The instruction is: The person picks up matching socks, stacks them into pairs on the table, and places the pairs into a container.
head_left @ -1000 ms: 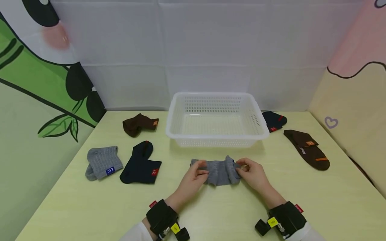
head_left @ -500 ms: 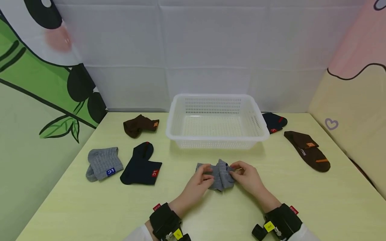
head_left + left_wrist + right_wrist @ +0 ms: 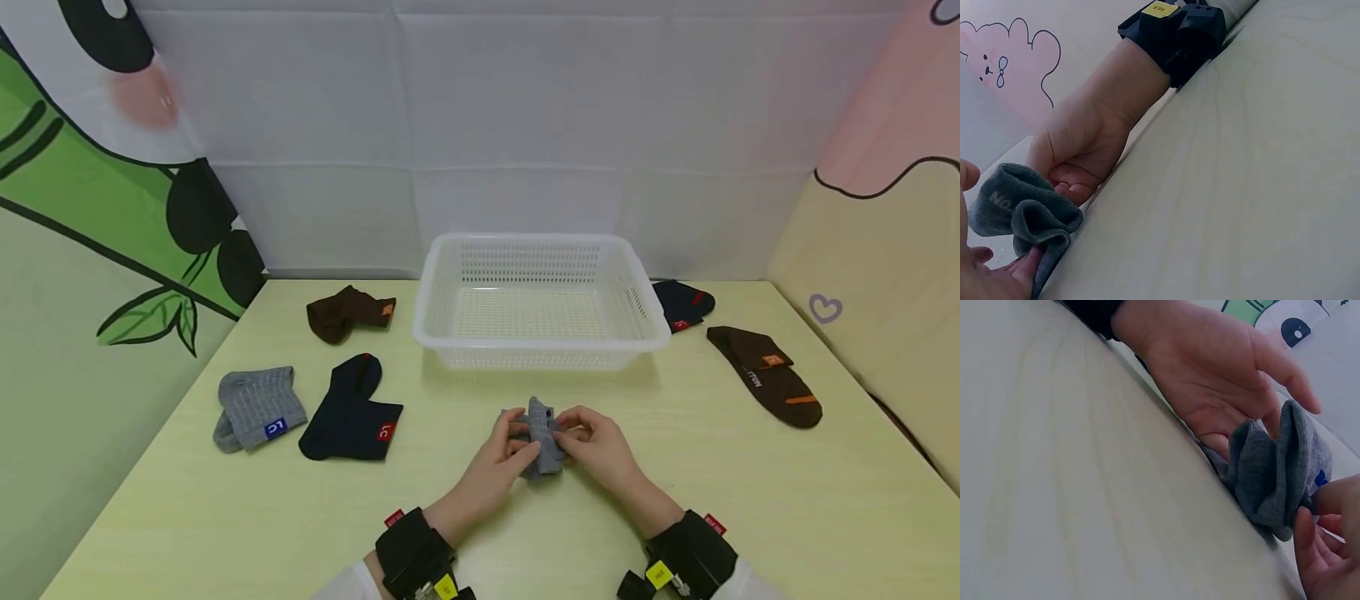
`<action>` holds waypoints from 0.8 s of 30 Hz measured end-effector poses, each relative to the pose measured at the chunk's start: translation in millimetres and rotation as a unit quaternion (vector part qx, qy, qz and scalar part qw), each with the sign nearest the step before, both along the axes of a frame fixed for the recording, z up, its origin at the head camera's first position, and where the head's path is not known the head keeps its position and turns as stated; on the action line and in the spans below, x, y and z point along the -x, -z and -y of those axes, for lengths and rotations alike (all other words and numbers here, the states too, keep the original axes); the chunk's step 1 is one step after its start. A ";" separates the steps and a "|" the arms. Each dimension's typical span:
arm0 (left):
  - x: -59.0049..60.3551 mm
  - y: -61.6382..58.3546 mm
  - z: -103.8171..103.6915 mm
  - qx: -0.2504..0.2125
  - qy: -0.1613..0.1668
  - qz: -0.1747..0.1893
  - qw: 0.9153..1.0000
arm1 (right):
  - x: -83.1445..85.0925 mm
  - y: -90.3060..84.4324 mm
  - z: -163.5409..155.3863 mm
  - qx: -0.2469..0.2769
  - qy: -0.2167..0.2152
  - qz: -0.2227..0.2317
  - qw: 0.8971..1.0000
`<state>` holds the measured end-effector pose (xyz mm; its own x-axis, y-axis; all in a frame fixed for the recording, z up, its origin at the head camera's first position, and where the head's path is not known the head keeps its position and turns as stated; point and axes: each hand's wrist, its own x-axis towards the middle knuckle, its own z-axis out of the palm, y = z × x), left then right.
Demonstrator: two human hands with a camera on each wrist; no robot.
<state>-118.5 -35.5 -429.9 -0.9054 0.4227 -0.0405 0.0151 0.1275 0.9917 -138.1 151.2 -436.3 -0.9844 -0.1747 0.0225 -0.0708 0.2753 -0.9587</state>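
A grey sock (image 3: 542, 443) lies bunched into a small wad on the pale table (image 3: 225, 517), just in front of the white basket (image 3: 442, 333). My left hand (image 3: 504, 454) grips its left side and my right hand (image 3: 592, 446) pinches its right side, with the two hands almost touching. In the left wrist view the grey sock (image 3: 1019, 209) is folded against my right hand (image 3: 1082, 150). In the right wrist view the grey sock (image 3: 1279, 475) stands in folds between my left hand (image 3: 1222, 369) and my right fingertips (image 3: 1322, 544).
Left of the hands lie a grey sock (image 3: 255, 407), a navy sock (image 3: 348, 412) and a dark brown sock (image 3: 345, 310). At the right are a navy sock (image 3: 682, 302) and a brown sock (image 3: 768, 375). Patterned walls close in the table on three sides.
Both hands have moved toward each other, squeezing the grey sock from a flat spread shape into a tight bunch. The other socks and the basket have not moved.
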 end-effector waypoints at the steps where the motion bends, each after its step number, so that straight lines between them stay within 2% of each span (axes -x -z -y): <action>1: -0.1 0.1 0.0 0.000 -0.002 0.003 1.000 | -1.2 0.1 2.8 0.006 -0.007 -0.002 1.000; 10: -1.7 0.9 -0.7 0.011 -0.024 -0.015 1.000 | -7.8 0.9 15.4 0.035 -0.042 -0.019 0.998; 14: -2.1 0.4 -1.0 0.010 -0.033 -0.015 0.999 | -9.5 1.3 13.6 0.067 -0.093 -0.040 0.993; 17: -2.2 0.4 -1.3 0.008 -0.036 -0.013 0.999 | -10.1 1.0 11.7 0.124 -0.149 -0.061 0.979; 21: -2.0 0.0 -1.2 -0.003 -0.029 -0.010 1.000 | -10.1 0.0 10.3 0.224 -0.230 -0.061 0.945; 22: -1.9 0.0 -1.1 -0.004 -0.028 -0.011 1.000 | -10.2 -0.5 10.3 0.237 -0.240 -0.060 0.940; 23: -1.8 0.1 -1.0 -0.003 -0.026 -0.012 1.000 | -10.5 -1.1 10.5 0.241 -0.238 -0.061 0.939; 24: -1.7 0.4 -0.9 0.000 -0.027 -0.014 1.000 | -11.0 -1.7 10.9 0.234 -0.226 -0.064 0.943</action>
<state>-116.8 -34.6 -430.3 -0.9278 0.3727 -0.0143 0.0362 0.1282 0.9911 -127.2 140.2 -434.6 -0.7958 -0.5170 0.3152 -0.2032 -0.2623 -0.9433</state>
